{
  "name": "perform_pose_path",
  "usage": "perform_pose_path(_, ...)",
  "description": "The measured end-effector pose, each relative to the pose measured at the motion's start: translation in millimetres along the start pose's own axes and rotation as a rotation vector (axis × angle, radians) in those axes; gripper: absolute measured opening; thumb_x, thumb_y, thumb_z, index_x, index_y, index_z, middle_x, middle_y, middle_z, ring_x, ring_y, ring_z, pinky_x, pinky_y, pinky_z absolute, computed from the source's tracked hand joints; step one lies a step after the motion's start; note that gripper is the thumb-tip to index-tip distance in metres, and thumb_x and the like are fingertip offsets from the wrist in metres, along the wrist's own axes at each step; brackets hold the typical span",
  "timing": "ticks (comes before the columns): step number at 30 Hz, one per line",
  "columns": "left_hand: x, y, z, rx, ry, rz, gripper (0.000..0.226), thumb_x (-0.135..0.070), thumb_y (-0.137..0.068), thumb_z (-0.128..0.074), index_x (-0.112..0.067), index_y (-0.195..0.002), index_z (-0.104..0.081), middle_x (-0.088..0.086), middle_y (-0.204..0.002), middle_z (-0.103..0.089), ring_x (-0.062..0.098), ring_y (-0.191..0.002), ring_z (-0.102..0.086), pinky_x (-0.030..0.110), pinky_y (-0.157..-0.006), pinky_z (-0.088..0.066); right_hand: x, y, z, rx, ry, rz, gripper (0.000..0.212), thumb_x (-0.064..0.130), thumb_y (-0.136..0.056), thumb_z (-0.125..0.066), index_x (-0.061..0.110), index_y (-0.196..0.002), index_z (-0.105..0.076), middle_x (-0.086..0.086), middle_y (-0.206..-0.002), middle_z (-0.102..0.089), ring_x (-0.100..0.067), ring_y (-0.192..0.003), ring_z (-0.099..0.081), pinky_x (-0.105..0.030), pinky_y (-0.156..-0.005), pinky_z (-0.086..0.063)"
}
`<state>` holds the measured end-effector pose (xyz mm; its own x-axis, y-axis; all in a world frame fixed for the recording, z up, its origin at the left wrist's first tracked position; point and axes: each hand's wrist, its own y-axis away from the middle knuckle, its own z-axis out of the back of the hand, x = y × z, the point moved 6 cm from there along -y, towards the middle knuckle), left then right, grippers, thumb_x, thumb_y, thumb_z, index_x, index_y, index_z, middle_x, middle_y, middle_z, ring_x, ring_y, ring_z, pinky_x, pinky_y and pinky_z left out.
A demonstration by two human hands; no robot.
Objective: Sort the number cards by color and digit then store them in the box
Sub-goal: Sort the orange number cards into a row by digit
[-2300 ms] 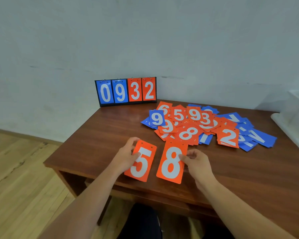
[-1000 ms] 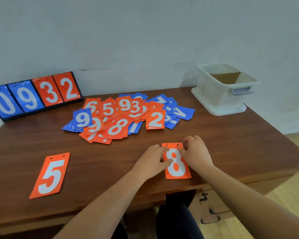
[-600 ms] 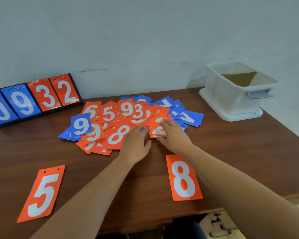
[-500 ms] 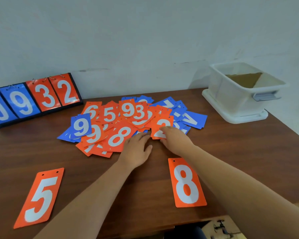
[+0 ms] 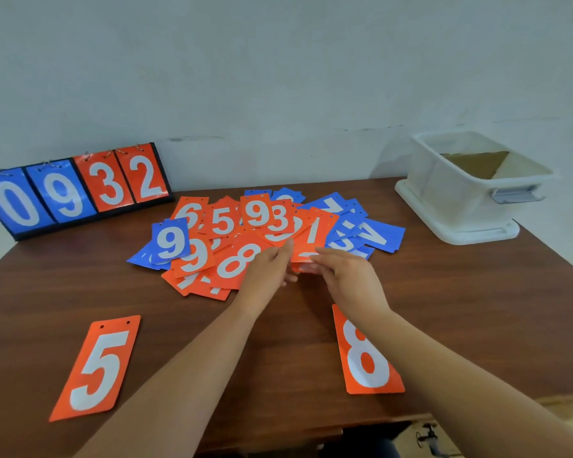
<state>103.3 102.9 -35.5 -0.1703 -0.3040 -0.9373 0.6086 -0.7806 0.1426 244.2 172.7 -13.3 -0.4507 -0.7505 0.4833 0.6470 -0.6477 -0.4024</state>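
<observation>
A black-framed flip scoreboard (image 5: 76,190) showing blue 0 and 9 and orange 3 and 2 is standing at the far left of the brown wooden table (image 5: 477,292), against the wall; nearer the person, a loose orange card printed 5 (image 5: 96,366) is lying flat. At the table's centre a mixed pile of orange and blue number cards (image 5: 225,236) is lying spread and overlapping. The left hand (image 5: 268,269) and right hand (image 5: 348,276) are meeting at the pile's near edge on one orange card with a partly hidden digit (image 5: 311,241); the right thumb and fingers are pinching its near edge; the left fingers are curling against its left side – whether they are clamping cannot be told. Under the right forearm an orange card printed 8 (image 5: 366,353) is lying flat. At the far right a white plastic storage box (image 5: 460,193) is standing open – well apart from the pile.
</observation>
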Motion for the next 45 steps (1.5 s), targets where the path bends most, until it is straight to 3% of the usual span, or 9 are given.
perform_pose_path(3,0,8,9,-0.01,0.226,0.1,0.025,-0.038,-0.096,-0.061,-0.019,-0.112,-0.062,-0.001,-0.108,-0.066,0.014,-0.087,-0.069,0.031,-0.079,-0.06,22,11,-5,-0.021,-0.08,0.098,0.023,0.019,-0.094,-0.063,0.016,-0.114,-0.074,-0.003,-0.127,-0.066,-0.022,-0.116,-0.062,-0.038,-0.097,-0.051)
perform_pose_path(6,7,16,26,-0.032,0.313,0.142,0.05,-0.019,-0.089,-0.072,-0.016,-0.135,-0.051,0.004,-0.128,-0.053,0.021,-0.107,-0.062,0.033,-0.079,-0.061,42,17,-15,0.024,-0.06,0.199,0.023,0.015,-0.091,-0.065,0.015,-0.113,-0.074,-0.004,-0.122,-0.068,-0.024,-0.115,-0.061,-0.039,-0.095,-0.052)
perform_pose_path(11,27,21,70,-0.164,-0.129,0.152,0.044,-0.028,-0.095,-0.065,-0.014,-0.135,-0.056,0.004,-0.134,-0.058,0.025,-0.119,-0.06,0.039,-0.093,-0.056,56,23,-42,0.254,-0.036,0.195,0.041,0.007,-0.093,-0.055,0.022,-0.13,-0.063,0.004,-0.142,-0.053,-0.015,-0.133,-0.044,-0.033,-0.112,-0.038)
perform_pose_path(14,41,24,101,-0.249,-0.111,0.17,0.039,-0.032,-0.097,-0.06,-0.016,-0.133,-0.057,0.003,-0.131,-0.062,0.022,-0.114,-0.063,0.041,-0.093,-0.056,48,20,-50,0.248,-0.035,0.004,0.045,0.013,-0.093,-0.053,0.019,-0.138,-0.052,0.001,-0.143,-0.048,-0.015,-0.134,-0.04,-0.025,-0.108,-0.033)
perform_pose_path(19,65,38,134,-0.396,0.073,0.16,0.014,-0.027,-0.098,-0.06,-0.022,-0.11,-0.057,0.0,-0.109,-0.062,0.016,-0.095,-0.063,0.032,-0.074,-0.055,33,1,-60,0.077,-0.226,-0.46,0.028,0.037,-0.094,-0.057,0.01,-0.103,-0.06,-0.004,-0.104,-0.062,-0.018,-0.098,-0.056,-0.027,-0.078,-0.04)
perform_pose_path(25,85,51,140,-0.322,0.129,0.152,0.018,-0.036,-0.096,-0.061,-0.026,-0.111,-0.058,-0.007,-0.104,-0.064,0.01,-0.085,-0.067,0.026,-0.072,-0.058,37,-10,-83,0.237,0.36,-0.599,0.077,0.061,-0.083,-0.063,0.007,-0.134,-0.042,-0.018,-0.14,-0.042,-0.034,-0.129,-0.041,-0.041,-0.105,-0.038)
perform_pose_path(32,89,56,153,-0.321,0.091,0.149,0.025,-0.045,-0.093,-0.062,-0.03,-0.111,-0.054,-0.012,-0.099,-0.061,0.01,-0.087,-0.065,0.023,-0.07,-0.055,34,-14,-84,0.123,-0.092,-0.666,0.03,0.03,-0.095,-0.058,0.011,-0.118,-0.058,-0.009,-0.119,-0.062,-0.026,-0.109,-0.059,-0.038,-0.087,-0.051)
perform_pose_path(39,92,70,177,-0.325,0.187,0.156,0.027,-0.037,-0.1,-0.053,-0.027,-0.123,-0.06,-0.003,-0.119,-0.067,0.02,-0.106,-0.067,0.041,-0.092,-0.057,76,7,-73,0.09,-1.001,-0.718,0.016,0.021,-0.088,-0.071,0.022,-0.104,-0.067,0.001,-0.104,-0.071,-0.017,-0.093,-0.071,-0.04,-0.087,-0.057)
perform_pose_path(45,89,103,194,-0.203,0.375,0.138,0.013,-0.031,-0.1,-0.054,-0.029,-0.105,-0.065,-0.004,-0.105,-0.075,0.015,-0.095,-0.074,0.037,-0.085,-0.06,138,20,-85,0.19,-0.75,-0.525,0.018,0.025,-0.092,-0.067,0.011,-0.102,-0.066,0.0,-0.101,-0.069,-0.012,-0.087,-0.067,-0.022,-0.068,-0.053)
